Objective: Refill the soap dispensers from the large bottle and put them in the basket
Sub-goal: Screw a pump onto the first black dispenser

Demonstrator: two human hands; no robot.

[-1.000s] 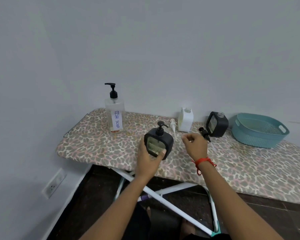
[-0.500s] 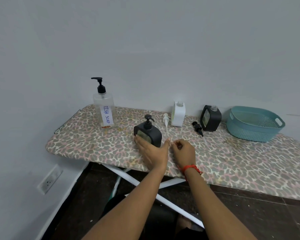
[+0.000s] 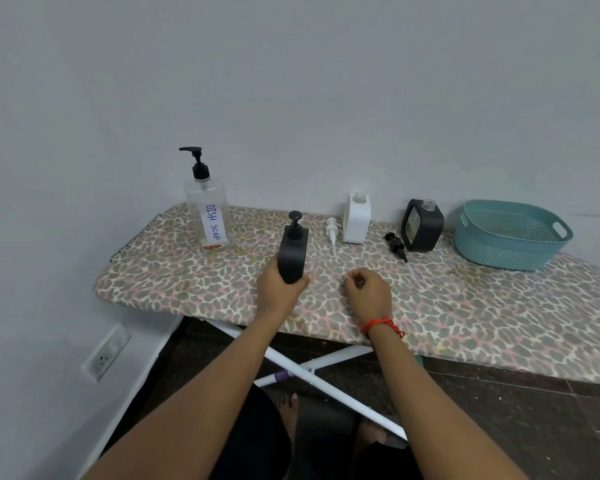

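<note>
My left hand grips the base of a black soap dispenser with its pump on, upright near the board's front edge. My right hand rests beside it on the cover, fingers curled with nothing visible in them. At the back left stands the large clear bottle labelled DISH SOAP, nearly drained. A white dispenser and a second black dispenser stand open-necked by the wall. Their pumps lie loose: a white pump and a black pump. The teal basket sits at the right.
Everything stands on an ironing board with a leopard-print cover, pushed against a grey wall. Its white crossed legs show below, over a dark floor. A wall socket is low on the left. My bare feet are under the board.
My left hand has turned the black dispenser side-on and now grips it from behind. My right hand dropped from mid-air onto the board cover. The camera view shifted.
</note>
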